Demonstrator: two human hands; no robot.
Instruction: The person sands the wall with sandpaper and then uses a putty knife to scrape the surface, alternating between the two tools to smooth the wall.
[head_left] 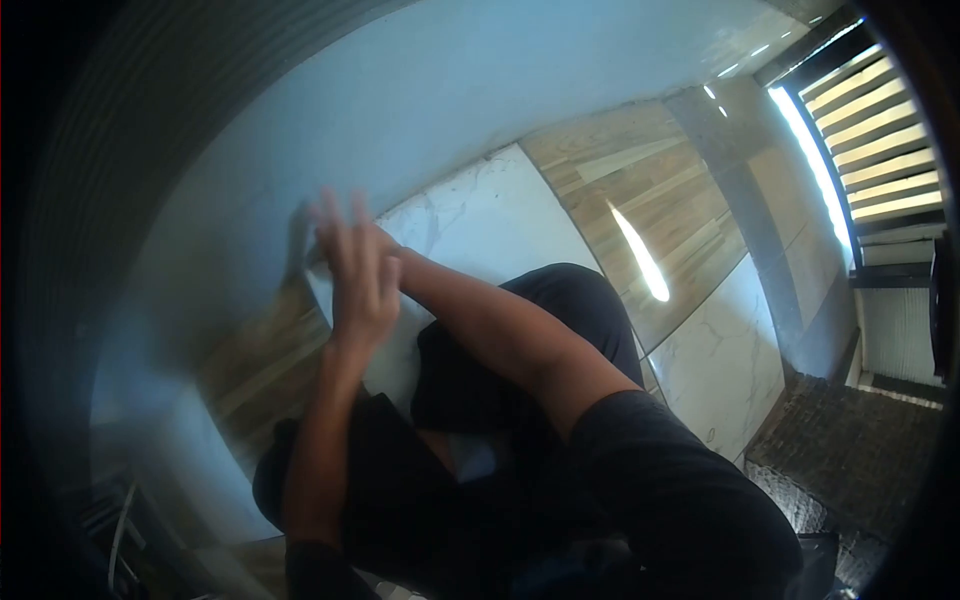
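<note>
My left hand (362, 290) is raised in front of the wall, its fingers stretched out and slightly apart, the tips smeared by motion. My right hand (378, 241) comes in from the right and lies behind the left one, so most of it is hidden. The hands overlap and seem to touch at the palms or wrists. Nothing shows in the left hand. Whether the right fingers are open or closed cannot be made out.
My dark-clothed knee (565, 290) is bent below the hands. Around it is a tiled floor (700, 350) in white marble and wood patterns. A pale wall (420, 90) stands ahead. At right are a slatted window (875, 135) and a dark woven mat (850, 435).
</note>
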